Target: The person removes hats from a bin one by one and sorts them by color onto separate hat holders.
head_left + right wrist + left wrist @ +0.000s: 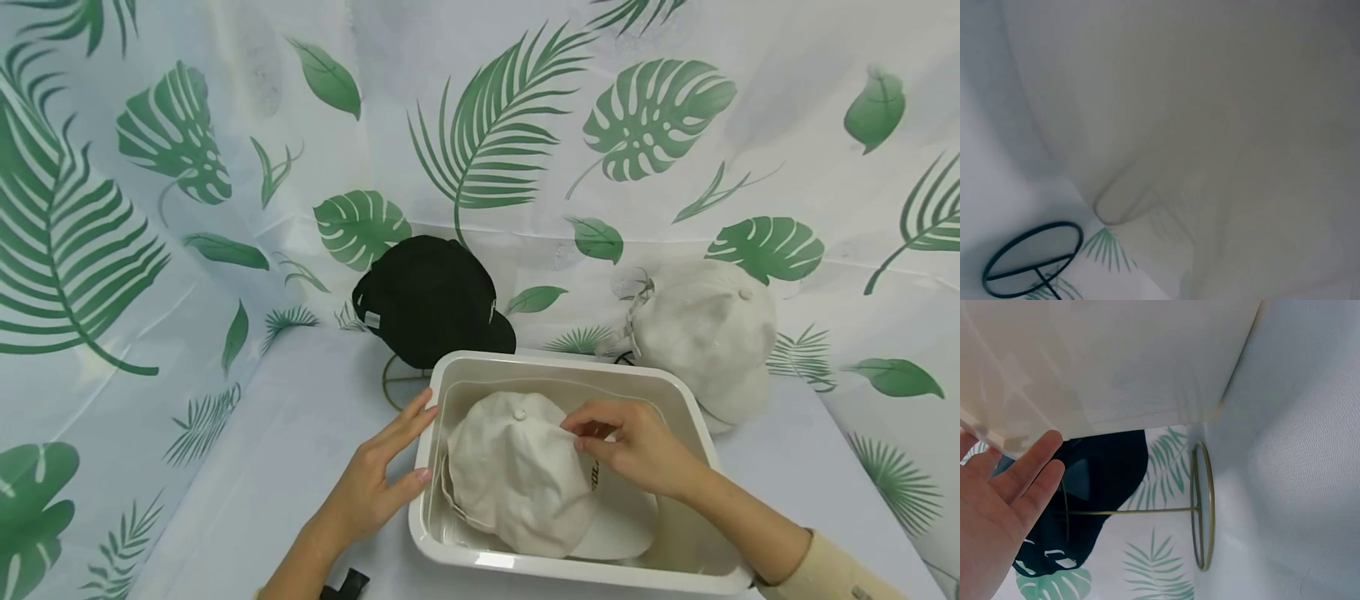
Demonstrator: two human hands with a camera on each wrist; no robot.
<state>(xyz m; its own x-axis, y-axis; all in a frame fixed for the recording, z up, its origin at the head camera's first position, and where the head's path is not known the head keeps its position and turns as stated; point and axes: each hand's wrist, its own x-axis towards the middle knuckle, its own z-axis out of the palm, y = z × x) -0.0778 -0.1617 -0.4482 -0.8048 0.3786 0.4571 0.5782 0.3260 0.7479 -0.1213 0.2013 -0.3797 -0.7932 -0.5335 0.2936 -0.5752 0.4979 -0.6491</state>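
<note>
A cream cap (517, 475) lies crown-up inside the white plastic tub (678, 392) on the table, and the right hand (633, 446) pinches its fabric near the top with curled fingers. The left hand (375, 475) rests flat, fingers straight, against the tub's outer left wall. Behind stand 2 more caps on stands, a black cap (427, 300) and a white cap (708, 329).

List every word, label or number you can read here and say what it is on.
Cream cap in the white tub: dark lettering by the brim, mostly covered by the right hand, too small to read.
Black cap: small white tab on its side, unreadable.
Nothing else carries text.
</note>
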